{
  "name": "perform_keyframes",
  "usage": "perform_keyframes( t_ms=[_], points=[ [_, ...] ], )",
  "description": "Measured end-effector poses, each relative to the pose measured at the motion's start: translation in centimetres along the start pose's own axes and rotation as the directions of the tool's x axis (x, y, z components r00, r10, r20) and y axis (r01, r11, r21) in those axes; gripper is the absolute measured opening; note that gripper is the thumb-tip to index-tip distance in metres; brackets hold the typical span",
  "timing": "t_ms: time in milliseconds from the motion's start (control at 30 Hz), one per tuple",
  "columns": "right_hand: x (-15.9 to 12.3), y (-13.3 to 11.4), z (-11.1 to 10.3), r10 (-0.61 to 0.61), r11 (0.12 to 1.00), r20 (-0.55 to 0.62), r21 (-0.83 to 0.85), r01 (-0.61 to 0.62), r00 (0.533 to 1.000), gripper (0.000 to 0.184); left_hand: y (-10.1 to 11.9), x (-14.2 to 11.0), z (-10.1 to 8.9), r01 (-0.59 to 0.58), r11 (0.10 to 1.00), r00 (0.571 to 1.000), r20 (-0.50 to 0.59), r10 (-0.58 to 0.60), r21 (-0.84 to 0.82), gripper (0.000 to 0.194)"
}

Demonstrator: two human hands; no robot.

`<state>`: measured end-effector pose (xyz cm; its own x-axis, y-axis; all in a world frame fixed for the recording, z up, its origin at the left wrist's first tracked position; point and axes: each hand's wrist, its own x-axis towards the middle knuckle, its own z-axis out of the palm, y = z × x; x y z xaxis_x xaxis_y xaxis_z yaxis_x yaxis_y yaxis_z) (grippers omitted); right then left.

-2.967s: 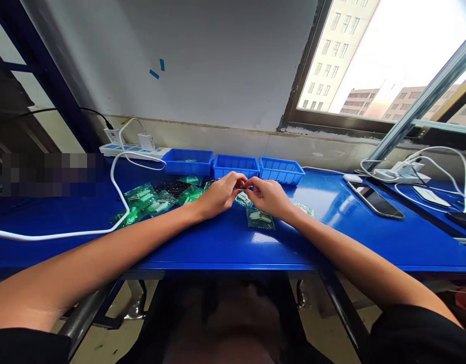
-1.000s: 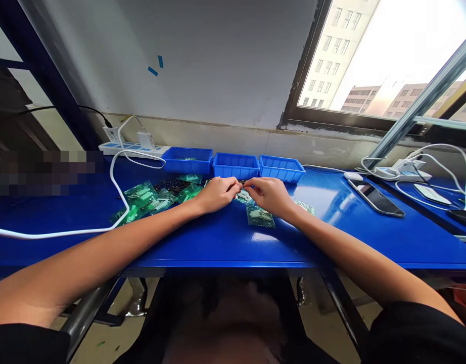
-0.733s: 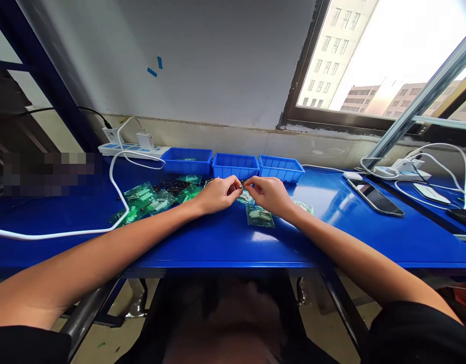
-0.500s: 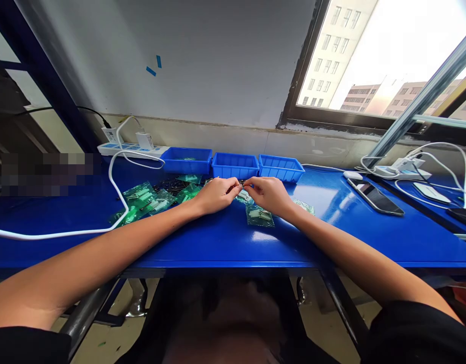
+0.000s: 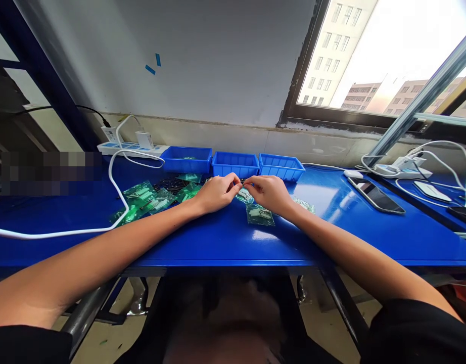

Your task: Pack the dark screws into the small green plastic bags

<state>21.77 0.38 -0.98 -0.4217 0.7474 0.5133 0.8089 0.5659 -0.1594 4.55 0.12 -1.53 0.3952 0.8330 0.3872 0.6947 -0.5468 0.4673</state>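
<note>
My left hand [image 5: 217, 193] and my right hand [image 5: 270, 193] meet fingertip to fingertip above the middle of the blue table [image 5: 202, 242]. Both are closed in a pinch; whatever lies between the fingers is too small to make out. Below and between them lies a clear bag with pale parts [image 5: 244, 195]. A second small bag [image 5: 260, 214] sits just in front of my right hand. To the left of my left hand are several greenish bags of white pieces [image 5: 160, 200] and a heap of dark, thin parts [image 5: 171, 185].
Behind the hands stand a left blue bin [image 5: 187, 164], a middle bin [image 5: 235, 164] and a right bin [image 5: 281, 167]. A white cable [image 5: 66, 234] crosses the table's left side. A phone [image 5: 377, 194] lies at right, near a power strip [image 5: 400, 171].
My left fingers have shifted slightly at the pinch point, with the thumb a little lower. Otherwise the hands, bags and bins stay where they were.
</note>
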Motion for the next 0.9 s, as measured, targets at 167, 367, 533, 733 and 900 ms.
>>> perform_keyframes(
  t_ms=[167,367,533,733,900],
  points=[
    [-0.02,0.04,-0.12,0.0,1.0,0.01,0.011,0.0,1.0,0.019,0.12,-0.03,0.01,0.005,1.0,1.0,-0.006,-0.005,-0.007,0.019],
    [-0.03,0.16,-0.02,-0.005,1.0,0.004,0.018,0.005,1.0,0.019,0.03,0.02,-0.01,0.0,1.0,1.0,-0.009,0.0,0.022,0.017],
    [0.04,0.09,-0.12,-0.001,1.0,0.037,0.028,0.0,0.999,0.019,0.01,0.03,-0.02,0.011,0.999,1.0,0.009,-0.011,0.047,0.017],
    [0.05,0.08,-0.16,-0.012,1.0,0.068,0.027,0.011,0.998,0.019,0.0,-0.04,0.0,0.015,0.996,1.0,0.0,-0.015,0.09,0.021],
    [0.05,0.11,-0.04,-0.034,0.999,0.058,0.023,0.033,0.998,0.018,-0.01,0.01,-0.01,0.013,0.991,1.0,0.0,-0.013,0.132,0.026]
  ],
)
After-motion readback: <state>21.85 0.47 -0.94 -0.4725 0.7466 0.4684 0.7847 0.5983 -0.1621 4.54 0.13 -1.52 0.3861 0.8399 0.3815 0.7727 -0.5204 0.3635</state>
